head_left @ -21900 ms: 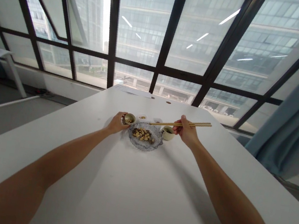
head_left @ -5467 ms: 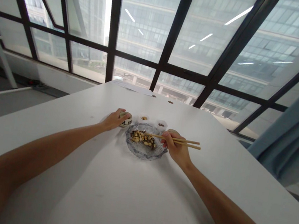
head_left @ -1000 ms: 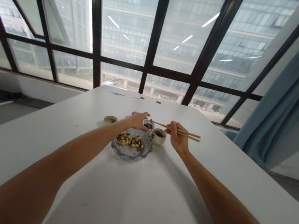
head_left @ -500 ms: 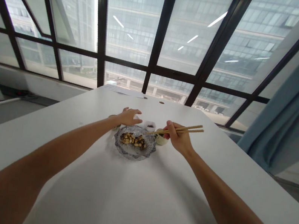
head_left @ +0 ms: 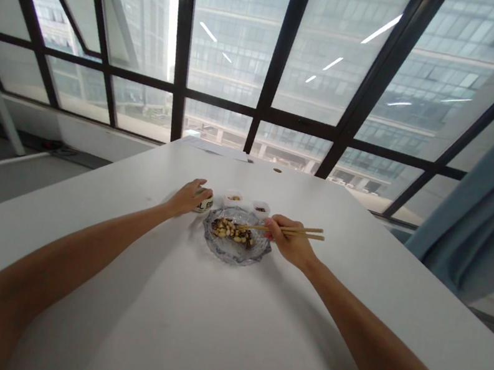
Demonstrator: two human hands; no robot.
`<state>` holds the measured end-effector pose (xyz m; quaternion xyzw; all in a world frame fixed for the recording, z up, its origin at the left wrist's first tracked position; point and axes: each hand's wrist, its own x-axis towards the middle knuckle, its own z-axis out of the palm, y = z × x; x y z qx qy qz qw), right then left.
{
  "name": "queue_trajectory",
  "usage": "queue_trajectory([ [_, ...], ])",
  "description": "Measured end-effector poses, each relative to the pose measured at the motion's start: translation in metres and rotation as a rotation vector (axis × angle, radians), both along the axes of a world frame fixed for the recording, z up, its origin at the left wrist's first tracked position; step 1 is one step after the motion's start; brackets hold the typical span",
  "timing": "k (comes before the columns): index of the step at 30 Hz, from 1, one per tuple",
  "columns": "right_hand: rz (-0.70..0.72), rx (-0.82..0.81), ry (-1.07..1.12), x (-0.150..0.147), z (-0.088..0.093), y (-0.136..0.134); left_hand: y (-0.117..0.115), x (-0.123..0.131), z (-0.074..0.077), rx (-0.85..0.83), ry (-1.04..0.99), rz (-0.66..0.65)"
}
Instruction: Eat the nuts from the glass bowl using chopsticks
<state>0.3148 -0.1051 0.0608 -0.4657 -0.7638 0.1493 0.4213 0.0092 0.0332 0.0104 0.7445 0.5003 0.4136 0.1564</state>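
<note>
My right hand point(head_left: 287, 240) is closed round a pair of wooden chopsticks point(head_left: 300, 232). Their tips reach into a clear glass bowl point(head_left: 234, 260) with a scalloped rim, among a mix of pale and dark nuts or seeds point(head_left: 233, 232). To the left of the bowl, my left hand point(head_left: 188, 198) curls round a small cup point(head_left: 204, 204) with dark lettering; the fingers partly cover it. Behind the bowl stand two small white dishes: the left dish point(head_left: 231, 202) has light brown bits in it, and the right dish point(head_left: 260, 209) has dark bits.
The white table point(head_left: 204, 329) runs toward the windows. Papers point(head_left: 213, 148) lie at its far edge, near a round brown spot point(head_left: 277, 170). A blue curtain point(head_left: 485, 206) hangs on the right.
My left hand has moved left from above the back of the bowl to the lettered cup. The chopstick tips have moved left into the nuts. The view has shifted slightly.
</note>
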Motion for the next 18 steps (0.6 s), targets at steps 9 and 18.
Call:
queue_trajectory([
  [9, -0.071, -0.009, 0.065, -0.002, -0.007, 0.002, -0.009, 0.002, -0.010, -0.072, -0.097, -0.007],
  [18, -0.154, -0.014, -0.022, -0.010, 0.001, -0.008, -0.016, 0.003, -0.006, -0.096, -0.073, 0.012],
])
